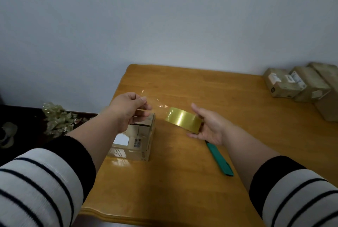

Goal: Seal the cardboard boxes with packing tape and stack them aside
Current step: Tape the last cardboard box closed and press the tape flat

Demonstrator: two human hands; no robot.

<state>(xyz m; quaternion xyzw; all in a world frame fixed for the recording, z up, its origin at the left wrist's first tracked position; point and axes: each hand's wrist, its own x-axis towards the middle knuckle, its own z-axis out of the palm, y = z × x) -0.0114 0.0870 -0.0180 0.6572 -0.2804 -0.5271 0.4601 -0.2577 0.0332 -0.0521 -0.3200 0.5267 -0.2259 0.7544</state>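
Left hand (128, 107) pinches tape end (146, 97) | right hand (210, 128) grips tape roll (182, 119) | keep strip taut, lower it squarely onto box (139, 139) seam, frame centre.

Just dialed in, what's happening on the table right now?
A person is pulling packing tape off a roll above a wooden table. The right hand grips the yellowish roll of clear packing tape, while the left hand pinches the free transparent tape strip stretched out from it. A small brown cardboard box sits under the left hand, not yet taped with this strip. A green utility knife lies beside it, and several brown cardboard boxes sit at the table's far right.
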